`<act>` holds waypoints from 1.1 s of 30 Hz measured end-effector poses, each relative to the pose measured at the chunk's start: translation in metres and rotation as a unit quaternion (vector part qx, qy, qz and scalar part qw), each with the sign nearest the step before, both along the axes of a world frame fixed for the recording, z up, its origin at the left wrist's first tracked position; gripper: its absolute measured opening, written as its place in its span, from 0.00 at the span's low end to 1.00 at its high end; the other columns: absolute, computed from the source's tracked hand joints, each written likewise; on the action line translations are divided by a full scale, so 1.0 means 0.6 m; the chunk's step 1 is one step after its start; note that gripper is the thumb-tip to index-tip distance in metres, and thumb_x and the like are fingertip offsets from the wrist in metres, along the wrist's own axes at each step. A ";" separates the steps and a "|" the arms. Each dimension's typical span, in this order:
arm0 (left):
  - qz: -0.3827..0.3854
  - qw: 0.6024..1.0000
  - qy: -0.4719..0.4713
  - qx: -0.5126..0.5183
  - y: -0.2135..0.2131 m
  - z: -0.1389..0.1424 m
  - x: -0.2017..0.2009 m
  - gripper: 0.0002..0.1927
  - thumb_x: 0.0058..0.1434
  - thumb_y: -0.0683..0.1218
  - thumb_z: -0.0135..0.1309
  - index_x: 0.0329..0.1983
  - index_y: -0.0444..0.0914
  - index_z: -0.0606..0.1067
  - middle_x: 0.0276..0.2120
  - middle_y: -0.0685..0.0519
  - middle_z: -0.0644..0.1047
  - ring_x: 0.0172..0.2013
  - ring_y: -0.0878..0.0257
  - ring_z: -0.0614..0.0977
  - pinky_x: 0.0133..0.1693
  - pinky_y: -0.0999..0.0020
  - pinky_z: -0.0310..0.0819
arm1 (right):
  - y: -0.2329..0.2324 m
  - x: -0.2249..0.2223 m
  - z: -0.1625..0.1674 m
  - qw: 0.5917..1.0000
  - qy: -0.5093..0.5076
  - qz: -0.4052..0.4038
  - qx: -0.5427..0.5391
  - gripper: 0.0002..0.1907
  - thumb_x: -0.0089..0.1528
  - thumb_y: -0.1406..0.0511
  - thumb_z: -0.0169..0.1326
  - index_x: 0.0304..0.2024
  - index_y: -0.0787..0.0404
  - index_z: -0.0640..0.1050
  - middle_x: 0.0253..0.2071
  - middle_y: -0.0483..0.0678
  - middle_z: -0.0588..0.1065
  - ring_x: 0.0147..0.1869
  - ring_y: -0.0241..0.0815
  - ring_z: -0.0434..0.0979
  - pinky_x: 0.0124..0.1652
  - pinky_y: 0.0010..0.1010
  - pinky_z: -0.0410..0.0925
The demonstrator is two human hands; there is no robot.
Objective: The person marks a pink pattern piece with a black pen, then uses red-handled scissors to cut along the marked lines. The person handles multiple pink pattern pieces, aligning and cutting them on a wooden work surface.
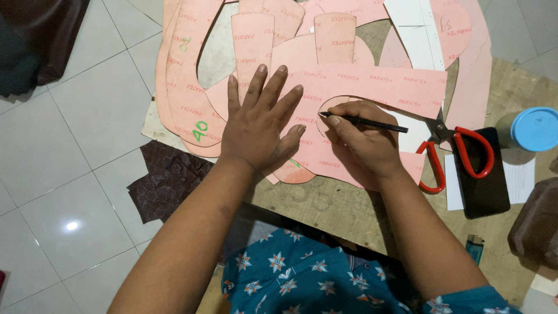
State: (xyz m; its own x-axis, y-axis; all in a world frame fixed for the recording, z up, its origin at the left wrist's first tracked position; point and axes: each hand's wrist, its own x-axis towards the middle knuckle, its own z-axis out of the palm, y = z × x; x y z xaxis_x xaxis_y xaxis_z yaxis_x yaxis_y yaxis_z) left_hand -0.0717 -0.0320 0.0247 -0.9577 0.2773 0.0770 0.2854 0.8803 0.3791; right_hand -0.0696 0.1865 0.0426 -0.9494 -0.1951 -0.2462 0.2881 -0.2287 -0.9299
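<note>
My left hand (258, 125) lies flat with fingers spread, pressing down on a pink sheet (372, 84) and a shoe-sole-shaped pink template under it. My right hand (363, 139) grips a thin black pen (372, 123), its tip touching the pink sheet at a curved drawn outline just right of my left thumb. Several more pink sole-shaped cutouts (192, 75) are piled behind and to the left, one marked in green.
Red-handled scissors (459, 154) lie right of my hand, partly on a black phone (482, 180). A blue-lidded container (532, 129), a small lighter (474, 247), a dark patterned fabric piece (165, 180) and a wooden board (325, 203) on white floor tiles surround the work.
</note>
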 end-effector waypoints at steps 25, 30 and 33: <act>-0.002 1.000 0.000 -0.003 0.005 0.005 -0.001 0.32 0.64 0.64 0.46 0.71 0.53 0.66 0.75 0.52 0.55 0.75 0.50 0.51 0.71 0.36 0.28 | 0.001 -0.003 0.007 1.000 -0.015 -0.006 0.020 0.06 0.64 0.75 0.55 0.44 0.67 0.78 0.42 0.48 0.79 0.46 0.34 0.79 0.45 0.27 0.75; -0.001 1.000 0.001 -0.007 0.005 0.002 -0.001 0.32 0.64 0.65 0.46 0.71 0.53 0.66 0.75 0.52 0.55 0.75 0.50 0.51 0.71 0.36 0.28 | 0.004 -0.004 0.003 0.998 0.026 0.011 0.062 0.06 0.65 0.74 0.56 0.45 0.68 0.79 0.42 0.49 0.79 0.44 0.34 0.78 0.43 0.26 0.74; 0.000 1.000 -0.001 -0.011 0.006 0.002 -0.001 0.32 0.64 0.65 0.46 0.71 0.54 0.66 0.75 0.52 0.55 0.75 0.51 0.51 0.71 0.37 0.28 | 0.006 -0.005 0.002 0.996 0.025 0.009 0.082 0.06 0.65 0.74 0.57 0.45 0.68 0.80 0.40 0.49 0.79 0.41 0.35 0.76 0.41 0.27 0.73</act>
